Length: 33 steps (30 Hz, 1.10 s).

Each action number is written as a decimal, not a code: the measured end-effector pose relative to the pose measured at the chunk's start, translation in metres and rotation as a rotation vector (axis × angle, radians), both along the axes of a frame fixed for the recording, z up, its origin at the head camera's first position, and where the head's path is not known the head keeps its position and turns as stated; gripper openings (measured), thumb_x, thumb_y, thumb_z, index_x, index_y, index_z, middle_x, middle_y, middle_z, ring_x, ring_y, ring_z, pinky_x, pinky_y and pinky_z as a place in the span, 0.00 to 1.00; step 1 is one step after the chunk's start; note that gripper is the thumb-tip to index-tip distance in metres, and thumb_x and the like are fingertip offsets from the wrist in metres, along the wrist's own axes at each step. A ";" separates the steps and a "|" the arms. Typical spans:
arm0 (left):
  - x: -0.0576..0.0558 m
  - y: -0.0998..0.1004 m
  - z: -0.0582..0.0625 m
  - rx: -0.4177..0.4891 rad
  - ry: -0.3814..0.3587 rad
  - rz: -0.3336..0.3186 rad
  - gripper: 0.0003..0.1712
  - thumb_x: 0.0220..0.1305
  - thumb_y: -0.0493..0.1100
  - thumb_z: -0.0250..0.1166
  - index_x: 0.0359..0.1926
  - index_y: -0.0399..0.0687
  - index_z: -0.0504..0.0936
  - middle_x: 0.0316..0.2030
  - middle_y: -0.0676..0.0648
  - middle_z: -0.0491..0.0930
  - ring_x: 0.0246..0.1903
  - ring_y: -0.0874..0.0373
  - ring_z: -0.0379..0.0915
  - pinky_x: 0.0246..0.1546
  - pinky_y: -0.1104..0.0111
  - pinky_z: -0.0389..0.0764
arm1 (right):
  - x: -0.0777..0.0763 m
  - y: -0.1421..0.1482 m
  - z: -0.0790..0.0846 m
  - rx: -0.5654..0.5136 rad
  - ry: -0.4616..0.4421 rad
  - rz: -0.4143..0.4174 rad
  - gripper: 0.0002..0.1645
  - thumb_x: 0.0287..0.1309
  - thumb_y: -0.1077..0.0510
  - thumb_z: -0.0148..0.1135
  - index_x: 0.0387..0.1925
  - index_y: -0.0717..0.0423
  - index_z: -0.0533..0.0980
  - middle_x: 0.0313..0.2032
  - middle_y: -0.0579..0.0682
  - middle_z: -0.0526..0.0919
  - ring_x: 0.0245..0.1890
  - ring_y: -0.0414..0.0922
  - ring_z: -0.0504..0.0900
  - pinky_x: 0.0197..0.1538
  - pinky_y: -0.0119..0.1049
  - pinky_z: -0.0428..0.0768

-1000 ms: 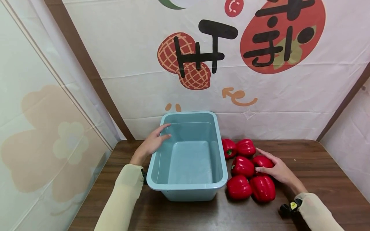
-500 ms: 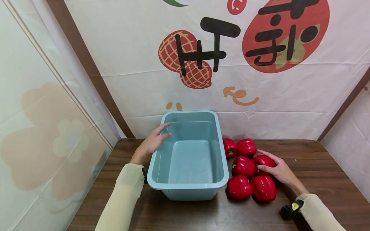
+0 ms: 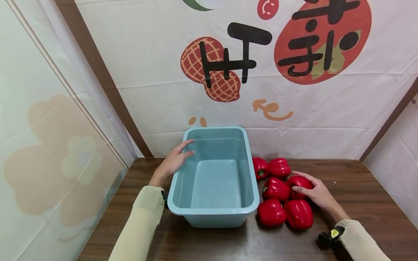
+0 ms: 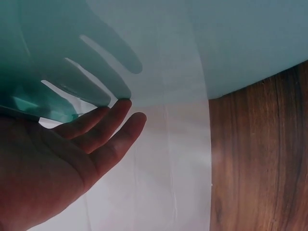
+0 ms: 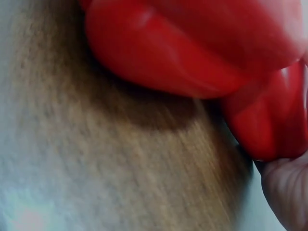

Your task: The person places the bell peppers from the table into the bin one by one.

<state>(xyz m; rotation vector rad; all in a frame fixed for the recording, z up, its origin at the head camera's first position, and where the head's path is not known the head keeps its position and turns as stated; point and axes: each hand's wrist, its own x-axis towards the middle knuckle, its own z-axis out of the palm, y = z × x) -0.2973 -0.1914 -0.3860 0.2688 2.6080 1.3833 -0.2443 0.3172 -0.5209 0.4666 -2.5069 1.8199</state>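
A light blue plastic basin [image 3: 215, 211] stands on the wooden table with its inside bare. At its left rim is my left hand [image 3: 173, 161], thumb and index finger spread over the inner side. The left wrist view shows straight fingers [image 4: 113, 127] against the teal wall. To the right of the basin lie several glossy red bell peppers in a cluster. My right hand [image 3: 316, 194] grips the bell pepper [image 3: 298, 181] on the right side of the middle row, thumb toward me and fingers over its far side. Its palm side is hidden in the head view.
Other red bell peppers, such as the front-left one [image 3: 271, 213] and the back-right one [image 3: 279, 168], sit close around the gripped one. Behind the table [image 3: 352, 192] hangs a white printed cloth [image 3: 156, 108], near the basin's far end.
The head view has shifted slightly. My right fingers sit a little lower around the bell pepper; the left hand and the basin stay where they were.
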 end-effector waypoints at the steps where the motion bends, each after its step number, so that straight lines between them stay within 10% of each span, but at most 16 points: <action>1: 0.000 0.000 0.000 0.003 0.001 0.000 0.34 0.73 0.56 0.51 0.76 0.61 0.57 0.77 0.45 0.48 0.66 0.39 0.62 0.59 0.42 0.70 | 0.000 0.001 0.000 0.001 0.003 -0.003 0.33 0.62 0.64 0.65 0.67 0.62 0.67 0.47 0.34 0.83 0.44 0.36 0.83 0.43 0.31 0.82; 33: 0.000 0.000 0.000 0.063 -0.028 0.019 0.37 0.73 0.67 0.45 0.77 0.61 0.55 0.77 0.47 0.48 0.69 0.41 0.58 0.63 0.43 0.65 | 0.002 0.002 0.052 -0.163 0.045 -0.035 0.26 0.66 0.66 0.58 0.64 0.57 0.72 0.50 0.39 0.79 0.44 0.36 0.79 0.41 0.29 0.83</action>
